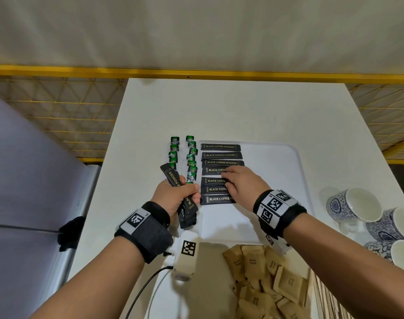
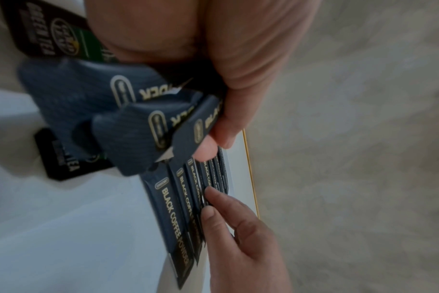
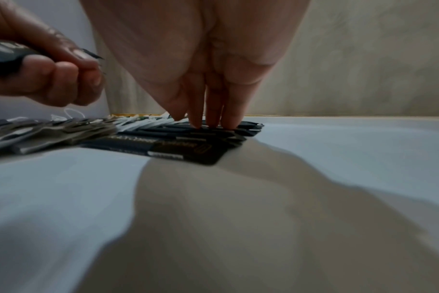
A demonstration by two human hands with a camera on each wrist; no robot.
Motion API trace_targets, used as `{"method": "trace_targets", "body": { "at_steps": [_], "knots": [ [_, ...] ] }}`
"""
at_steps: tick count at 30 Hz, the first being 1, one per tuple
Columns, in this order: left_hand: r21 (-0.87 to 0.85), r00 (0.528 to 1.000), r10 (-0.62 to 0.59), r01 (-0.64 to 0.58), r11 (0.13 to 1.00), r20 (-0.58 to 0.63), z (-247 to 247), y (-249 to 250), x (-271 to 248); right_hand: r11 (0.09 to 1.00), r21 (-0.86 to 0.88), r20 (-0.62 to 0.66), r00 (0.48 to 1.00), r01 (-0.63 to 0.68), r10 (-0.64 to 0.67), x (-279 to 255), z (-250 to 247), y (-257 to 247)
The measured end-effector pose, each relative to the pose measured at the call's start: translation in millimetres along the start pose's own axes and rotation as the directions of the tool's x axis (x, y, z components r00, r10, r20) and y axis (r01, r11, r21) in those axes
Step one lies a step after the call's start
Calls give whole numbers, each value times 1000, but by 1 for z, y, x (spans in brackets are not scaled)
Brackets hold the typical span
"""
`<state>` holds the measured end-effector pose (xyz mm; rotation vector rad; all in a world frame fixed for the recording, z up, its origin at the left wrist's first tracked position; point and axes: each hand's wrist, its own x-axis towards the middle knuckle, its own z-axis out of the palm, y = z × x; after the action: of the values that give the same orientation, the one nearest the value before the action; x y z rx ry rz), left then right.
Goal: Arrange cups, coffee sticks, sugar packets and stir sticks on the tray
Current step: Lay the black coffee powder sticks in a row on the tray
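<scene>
A white rectangular plastic tray [image 1: 277, 162] lies on the white table [image 1: 150, 107], and seven flat black coffee sticks printed "BLACK COFFEE POWDER" [image 1: 220, 155] lie side by side in a column along its left part. The right hand [image 1: 244, 183] rests on the middle of that column, its straight fingers [image 3: 228, 111] pressed together with the tips touching the sticks. The left hand [image 1: 177, 194] hovers just left of the tray, fingers curled round a loose bundle of black coffee sticks [image 1: 173, 177]; the wrist view shows at least three, though blur hides the exact count. Small green tea packets [image 1: 174, 148] lie in two columns on the table, just left of the tray. Brown paper sugar packets [image 1: 261, 279] are heaped at the near edge, with pale wooden stir sticks [image 1: 323, 293] just to their right. Three blue-and-white patterned ceramic cups [image 1: 355, 204] lie tipped on the table, right of the tray.
</scene>
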<state>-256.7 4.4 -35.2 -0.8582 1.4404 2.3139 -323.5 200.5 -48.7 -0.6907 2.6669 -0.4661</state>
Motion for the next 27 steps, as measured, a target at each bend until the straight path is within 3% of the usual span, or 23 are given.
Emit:
{"method": "trace_targets", "body": {
  "at_steps": [4,9,21,27],
  "knots": [
    [-16,1000,2,-2,1000,-11,3,-1,1,999,24,-15,999,31,-31,-5,-1,-5],
    [-20,1000,4,-5,1000,-21,6,0,0,996,-10,56,994,91,-91,-12,5,-10],
    [-30,1000,5,-6,1000,-29,7,1,-1,998,38,-11,998,59,-59,-11,-1,-13],
    [-35,1000,11,-12,999,-20,11,2,-4,997,-31,113,991,75,-71,-18,2,-15]
  ]
}}
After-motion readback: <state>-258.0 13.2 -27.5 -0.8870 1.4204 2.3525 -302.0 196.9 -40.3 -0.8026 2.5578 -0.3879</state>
